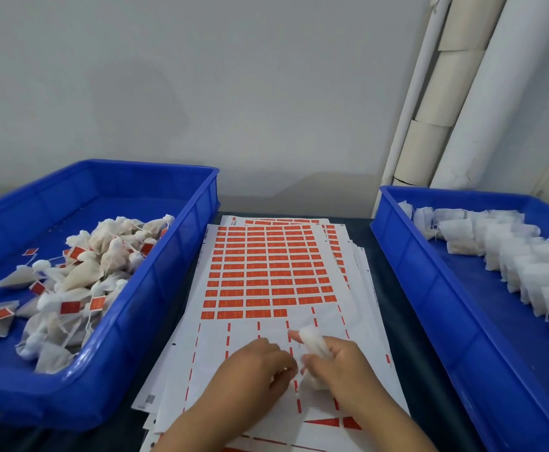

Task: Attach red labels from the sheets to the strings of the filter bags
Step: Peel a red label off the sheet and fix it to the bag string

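Note:
A stack of white sheets with rows of red labels lies in the middle of the table; the near rows are peeled bare. Over the bare part, my right hand grips a white filter bag, its top sticking out above the fingers. My left hand is beside it with fingertips pinched together near the bag; what they pinch is too small to see. The left blue tray holds a heap of bags with red labels. The right blue tray holds plain white bags without labels.
A grey wall stands behind the table. White and beige pipes rise at the back right. The two trays flank the sheets closely, with dark table strips between them.

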Demonstrator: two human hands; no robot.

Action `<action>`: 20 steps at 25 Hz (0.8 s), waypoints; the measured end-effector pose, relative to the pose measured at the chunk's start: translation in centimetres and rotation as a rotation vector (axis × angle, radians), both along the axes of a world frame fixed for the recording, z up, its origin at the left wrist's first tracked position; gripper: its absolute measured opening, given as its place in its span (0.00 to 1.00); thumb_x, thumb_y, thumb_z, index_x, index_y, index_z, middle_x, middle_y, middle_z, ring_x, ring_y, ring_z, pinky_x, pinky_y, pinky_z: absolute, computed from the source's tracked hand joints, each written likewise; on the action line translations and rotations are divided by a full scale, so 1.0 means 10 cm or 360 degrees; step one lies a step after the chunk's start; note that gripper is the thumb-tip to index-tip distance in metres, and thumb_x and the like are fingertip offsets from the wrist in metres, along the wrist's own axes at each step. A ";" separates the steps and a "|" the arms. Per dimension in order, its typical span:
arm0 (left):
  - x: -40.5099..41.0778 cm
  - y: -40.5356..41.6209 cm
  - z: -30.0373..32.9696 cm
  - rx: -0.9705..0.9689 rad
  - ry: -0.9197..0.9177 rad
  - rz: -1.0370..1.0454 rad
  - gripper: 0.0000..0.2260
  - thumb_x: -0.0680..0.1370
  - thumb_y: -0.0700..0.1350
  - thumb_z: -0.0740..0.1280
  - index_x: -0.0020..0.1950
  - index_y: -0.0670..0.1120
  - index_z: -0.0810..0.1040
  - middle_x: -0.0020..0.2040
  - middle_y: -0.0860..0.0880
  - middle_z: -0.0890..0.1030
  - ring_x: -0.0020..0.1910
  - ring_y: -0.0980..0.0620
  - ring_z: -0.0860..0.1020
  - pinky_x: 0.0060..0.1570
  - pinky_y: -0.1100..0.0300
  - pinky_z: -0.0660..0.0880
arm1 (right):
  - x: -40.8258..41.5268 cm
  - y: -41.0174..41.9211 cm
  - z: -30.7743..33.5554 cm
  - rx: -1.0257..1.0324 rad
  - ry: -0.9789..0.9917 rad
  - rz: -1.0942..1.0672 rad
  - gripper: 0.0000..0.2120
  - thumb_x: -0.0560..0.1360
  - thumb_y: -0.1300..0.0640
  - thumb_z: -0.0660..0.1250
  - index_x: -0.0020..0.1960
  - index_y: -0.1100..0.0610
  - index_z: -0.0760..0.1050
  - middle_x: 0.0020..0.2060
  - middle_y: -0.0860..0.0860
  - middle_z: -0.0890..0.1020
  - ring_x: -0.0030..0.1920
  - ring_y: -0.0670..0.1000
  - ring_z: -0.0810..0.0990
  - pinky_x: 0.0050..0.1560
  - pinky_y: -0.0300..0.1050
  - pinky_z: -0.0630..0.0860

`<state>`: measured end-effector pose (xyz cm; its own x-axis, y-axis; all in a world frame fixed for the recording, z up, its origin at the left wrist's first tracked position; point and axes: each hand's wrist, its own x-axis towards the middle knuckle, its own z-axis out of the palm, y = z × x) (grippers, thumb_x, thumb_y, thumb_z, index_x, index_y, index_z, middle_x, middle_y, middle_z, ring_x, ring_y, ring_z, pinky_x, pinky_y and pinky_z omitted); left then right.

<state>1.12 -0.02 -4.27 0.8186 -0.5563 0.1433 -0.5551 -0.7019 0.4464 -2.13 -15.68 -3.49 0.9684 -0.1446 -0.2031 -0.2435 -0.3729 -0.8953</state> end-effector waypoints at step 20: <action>0.01 -0.30 -0.14 -0.0944 0.0605 0.0300 0.04 0.81 0.51 0.56 0.48 0.55 0.69 0.43 0.68 0.76 0.45 0.68 0.75 0.37 0.76 0.70 | 0.07 0.06 -0.21 -0.0047 -0.0355 0.0201 0.05 0.78 0.54 0.65 0.43 0.50 0.74 0.38 0.40 0.81 0.45 0.43 0.80 0.44 0.31 0.77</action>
